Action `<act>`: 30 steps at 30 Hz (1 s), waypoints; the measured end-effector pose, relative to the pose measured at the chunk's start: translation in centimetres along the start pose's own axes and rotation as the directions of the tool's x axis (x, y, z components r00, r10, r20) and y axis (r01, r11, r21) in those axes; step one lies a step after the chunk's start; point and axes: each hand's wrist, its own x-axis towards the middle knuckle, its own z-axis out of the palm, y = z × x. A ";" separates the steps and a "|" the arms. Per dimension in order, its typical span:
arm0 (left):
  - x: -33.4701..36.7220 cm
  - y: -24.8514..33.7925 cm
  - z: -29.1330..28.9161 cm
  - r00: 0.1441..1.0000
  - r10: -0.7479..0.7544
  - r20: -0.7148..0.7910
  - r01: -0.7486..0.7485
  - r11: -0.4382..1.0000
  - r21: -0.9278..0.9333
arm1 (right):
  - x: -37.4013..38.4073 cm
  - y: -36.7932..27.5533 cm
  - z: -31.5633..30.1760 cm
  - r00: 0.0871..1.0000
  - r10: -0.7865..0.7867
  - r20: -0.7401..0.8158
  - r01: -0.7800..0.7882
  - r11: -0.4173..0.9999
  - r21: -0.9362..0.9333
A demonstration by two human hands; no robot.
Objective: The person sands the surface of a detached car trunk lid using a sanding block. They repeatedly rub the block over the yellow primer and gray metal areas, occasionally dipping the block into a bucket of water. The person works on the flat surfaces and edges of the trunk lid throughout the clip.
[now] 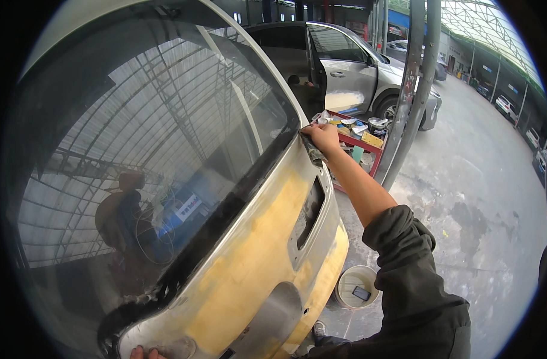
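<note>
A car tailgate (243,263) stands in front of me, its bare metal patched with smooth yellow filler. Above the patches is its large dark rear window (148,137). My right hand (323,137) reaches to the far upper corner of the panel, beside the window's edge. Its fingers are closed on a dark grey, folded piece of sandpaper (312,152), pressed against the metal edge. At the lower left, only the fingertips of my left hand (146,353) show. They lie flat on the near corner of the panel, with nothing visible in them.
Beyond my right hand is a red cart (378,157) loaded with tins and supplies. Grey metal posts (414,90) rise behind it. A silver car (351,72) with an open door stands farther back. A pale bucket (357,286) with a phone inside sits below the tailgate.
</note>
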 end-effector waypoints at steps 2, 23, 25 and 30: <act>0.0 0.1 -0.1 1.000 -0.005 0.003 0.005 1.000 -0.003 | -1.0 -1.2 0.4 0.994 -0.047 -0.097 0.040 0.997 -0.071; -0.3 0.6 -1.3 0.999 -0.034 0.011 0.034 0.997 -0.063 | -26.2 -4.6 6.5 0.946 -0.317 0.063 0.315 0.948 0.035; -2.0 -1.1 0.6 0.998 -0.007 0.062 0.015 0.990 -0.141 | -30.3 -5.2 7.6 0.929 -0.354 0.108 0.343 0.933 0.104; -1.7 0.6 1.4 0.995 -0.089 0.044 0.097 0.958 -0.269 | -39.1 -5.7 9.3 0.885 -0.380 0.270 0.311 0.912 0.266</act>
